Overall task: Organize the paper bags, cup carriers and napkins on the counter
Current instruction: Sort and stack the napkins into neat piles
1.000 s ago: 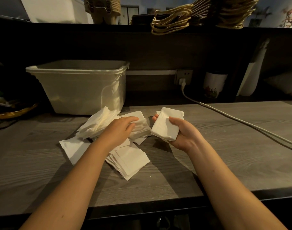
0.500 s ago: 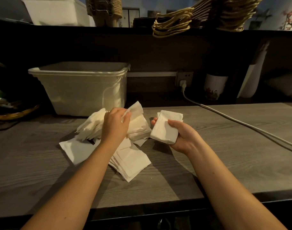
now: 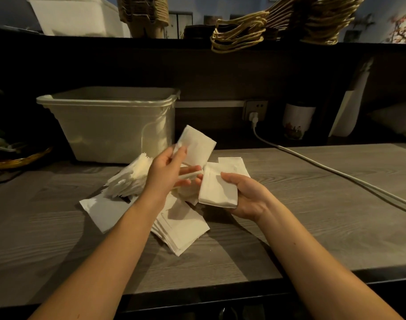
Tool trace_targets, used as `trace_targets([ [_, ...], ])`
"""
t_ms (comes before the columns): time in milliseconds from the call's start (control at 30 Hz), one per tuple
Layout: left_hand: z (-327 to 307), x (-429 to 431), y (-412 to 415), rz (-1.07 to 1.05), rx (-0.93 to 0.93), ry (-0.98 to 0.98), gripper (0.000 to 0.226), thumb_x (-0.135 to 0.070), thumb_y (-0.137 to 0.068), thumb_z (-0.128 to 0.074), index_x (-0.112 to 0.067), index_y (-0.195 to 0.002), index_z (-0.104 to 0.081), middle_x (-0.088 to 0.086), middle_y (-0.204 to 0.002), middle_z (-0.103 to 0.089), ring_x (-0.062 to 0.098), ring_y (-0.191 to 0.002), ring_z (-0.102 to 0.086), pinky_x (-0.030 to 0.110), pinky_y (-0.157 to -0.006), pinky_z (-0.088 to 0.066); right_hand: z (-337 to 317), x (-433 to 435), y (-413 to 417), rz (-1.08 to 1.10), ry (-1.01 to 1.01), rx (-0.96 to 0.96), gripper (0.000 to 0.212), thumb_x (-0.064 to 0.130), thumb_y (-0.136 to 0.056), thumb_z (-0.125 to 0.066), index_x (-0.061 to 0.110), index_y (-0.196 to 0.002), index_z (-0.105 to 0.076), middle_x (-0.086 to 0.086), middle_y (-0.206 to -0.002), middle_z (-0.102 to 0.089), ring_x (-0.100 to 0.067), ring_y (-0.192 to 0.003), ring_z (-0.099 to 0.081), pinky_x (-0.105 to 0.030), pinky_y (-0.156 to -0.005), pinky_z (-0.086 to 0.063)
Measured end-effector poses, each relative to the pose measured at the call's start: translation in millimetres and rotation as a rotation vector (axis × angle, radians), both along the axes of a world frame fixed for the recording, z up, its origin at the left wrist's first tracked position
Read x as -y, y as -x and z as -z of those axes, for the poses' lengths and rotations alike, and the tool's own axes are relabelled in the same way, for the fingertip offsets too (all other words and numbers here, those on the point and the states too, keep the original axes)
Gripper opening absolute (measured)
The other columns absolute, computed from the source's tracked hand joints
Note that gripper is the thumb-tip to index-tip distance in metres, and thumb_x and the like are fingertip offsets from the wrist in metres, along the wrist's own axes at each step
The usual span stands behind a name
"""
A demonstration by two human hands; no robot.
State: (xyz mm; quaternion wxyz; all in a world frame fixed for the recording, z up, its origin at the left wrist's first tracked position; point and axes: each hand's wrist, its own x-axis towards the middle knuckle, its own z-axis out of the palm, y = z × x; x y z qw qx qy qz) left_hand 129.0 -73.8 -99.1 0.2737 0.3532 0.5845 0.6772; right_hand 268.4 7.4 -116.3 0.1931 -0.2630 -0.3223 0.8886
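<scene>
On the grey counter (image 3: pixel 312 215), loose heaps of white folded napkins (image 3: pixel 181 227)

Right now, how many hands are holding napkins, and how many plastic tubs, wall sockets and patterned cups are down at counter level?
Hands holding napkins: 2 (left hand pinching a napkin, right hand gripping a napkin stack)
Plastic tub: 1
Wall socket: 1
Patterned cup: 1
Total: 5
</scene>
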Motion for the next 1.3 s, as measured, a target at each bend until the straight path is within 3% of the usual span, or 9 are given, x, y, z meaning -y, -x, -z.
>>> trace_targets([
  [133, 8.2, -3.3, -10.0, 0.044, -0.189, 0.055, 0.023, -0.031, -0.095, -0.049, -0.027, -0.117, -0.051, -0.005, -0.105, -0.061, 0.004, -0.072, -0.068, 0.019, -0.058, -0.055, -0.2, 1.1, -0.2, 0.029, -0.031, 0.07, 0.018, 0.018, -0.099, -0.042, 0.005, -0.11, -0.047, -0.02, -0.096, -0.065, -0.032, -0.085, -0.065, -0.044, -0.056, -0.057],
  [267, 9.1, -3.0, -11.1, 0.08, -0.252, 0.066, 0.023, -0.03, -0.095, -0.048, -0.027, -0.117, -0.052, -0.007, -0.101, -0.063, -0.005, -0.072, -0.065, 0.011, -0.055, -0.051, -0.8, 1.4, -0.4, 0.033, -0.023, 0.054, 0.016, 0.018, -0.099, -0.041, 0.004, -0.1, -0.049, -0.019, -0.079, -0.071, -0.032, -0.069, -0.069, -0.043, -0.051, -0.056],
  [433, 10.9, -1.3, -13.0, 0.105, -0.459, 0.156, 0.027, -0.035, -0.095, -0.045, -0.028, -0.119, -0.054, -0.009, -0.099, -0.064, 0.005, -0.09, -0.061, 0.013, -0.065, -0.049, 0.9, 1.1, 1.4, 0.063, -0.033, 0.049, 0.027, 0.019, -0.099, -0.043, 0.009, -0.124, -0.043, -0.02, -0.101, -0.063, -0.033, -0.087, -0.063, -0.044, -0.059, -0.057],
  [533, 11.3, -2.0, -12.7, 0.157, -0.494, 0.164, 0.023, -0.034, -0.096, -0.043, -0.028, -0.111, -0.059, -0.013, -0.093, -0.064, 0.006, -0.093, -0.059, 0.02, -0.075, -0.049, -0.3, 1.1, 1.2, 0.079, -0.027, 0.053, 0.03, 0.02, -0.099, -0.043, 0.008, -0.126, -0.042, -0.021, -0.103, -0.062, -0.033, -0.089, -0.062, -0.046, -0.069, -0.053],
  [700, 9.8, -0.1, -11.4, 0.236, -0.496, 0.169, 0.021, -0.032, -0.096, -0.045, -0.035, -0.11, -0.06, -0.018, -0.099, -0.06, 0.004, -0.098, -0.055, 0.015, -0.078, -0.045, 1.2, -2.1, 2.7, 0.078, 0.013, 0.018, 0.036, 0.023, -0.1, -0.039, 0.004, -0.131, -0.042, -0.023, -0.105, -0.062, -0.033, -0.089, -0.063, -0.048, -0.067, -0.055],
  [833, 6.9, 3.2, -14.8, 0.316, -0.565, 0.17, 0.017, -0.035, -0.093, -0.048, -0.047, -0.099, -0.058, -0.03, -0.104, -0.05, -0.006, -0.095, -0.047, 0.004, -0.068, -0.04, 0.8, -1.3, 2.1, 0.018, 0.026, -0.088, 0.035, 0.024, -0.1, -0.04, 0.005, -0.126, -0.051, -0.023, -0.102, -0.066, -0.034, -0.078, -0.069, -0.045, -0.065, -0.057],
  [1033, 10.1, 2.2, -17.2, 0.331, -0.795, 0.172, 0.021, -0.029, -0.088, -0.061, -0.042, -0.103, -0.058, -0.026, -0.117, -0.044, -0.012, -0.101, -0.039, -0.01, -0.07, -0.031, 4.5, -6.0, 0.0, -0.001, 0.054, -0.138, 0.048, 0.04, -0.099, -0.036, 0.009, -0.135, -0.047, -0.022, -0.113, -0.062, -0.035, -0.088, -0.067, -0.042, -0.072, -0.057],
  [1167, 13.4, 2.5, -16.1, 0.315, -0.854, 0.168, 0.021, -0.028, -0.088, -0.062, -0.037, -0.106, -0.063, -0.024, -0.12, -0.045, -0.012, -0.106, -0.038, -0.011, -0.073, -0.028, 7.1, -8.5, -0.6, 0.014, 0.055, -0.146, 0.062, 0.054, -0.097, -0.028, 0.011, -0.14, -0.042, -0.021, -0.124, -0.057, -0.035, -0.097, -0.062, -0.042, -0.069, -0.058],
  [1300, 15.8, 1.7, -15.2, 0.312, -0.921, 0.179, 0.018, -0.031, -0.088, -0.06, -0.038, -0.105, -0.063, -0.022, -0.126, -0.048, -0.006, -0.115, -0.039, -0.003, -0.079, -0.033, 6.6, -7.9, -2.4, 0.056, 0.081, -0.153, 0.075, 0.064, -0.094, -0.02, 0.007, -0.136, -0.044, -0.023, -0.118, -0.06, -0.037, -0.097, -0.062, -0.043, -0.065, -0.059],
])
